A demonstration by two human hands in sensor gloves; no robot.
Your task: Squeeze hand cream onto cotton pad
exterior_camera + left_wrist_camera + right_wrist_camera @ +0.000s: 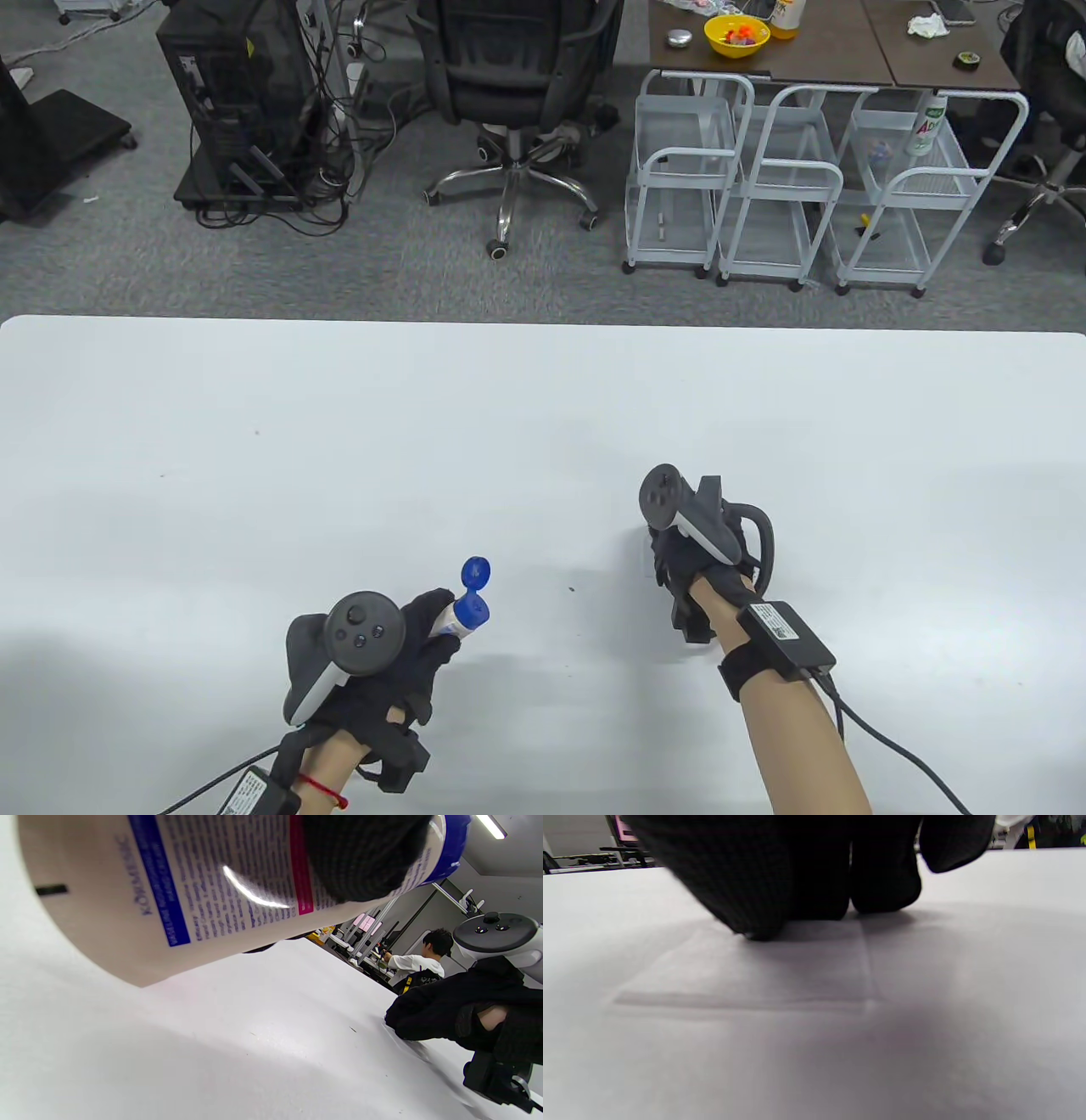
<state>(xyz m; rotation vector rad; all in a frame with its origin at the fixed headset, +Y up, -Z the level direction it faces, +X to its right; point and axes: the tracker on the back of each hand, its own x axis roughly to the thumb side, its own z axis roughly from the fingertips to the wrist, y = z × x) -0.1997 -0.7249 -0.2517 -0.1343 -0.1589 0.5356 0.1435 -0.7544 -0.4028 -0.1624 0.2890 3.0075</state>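
My left hand (416, 632) grips a white hand cream tube (458, 613) with a blue flip cap (476, 573) that stands open, above the table's front left. The tube fills the top of the left wrist view (191, 891), with a gloved finger (360, 853) across it. My right hand (679, 552) lies low on the table at the front right. In the right wrist view its fingertips (763, 899) press on the far edge of a flat white square cotton pad (763, 971). In the table view the pad is almost fully hidden under the hand.
The white table (254, 441) spreads wide around both hands. Behind it on the floor stand an office chair (509, 93), a computer tower (237, 102) and white wire carts (797, 187). My right hand also shows in the left wrist view (458, 1022).
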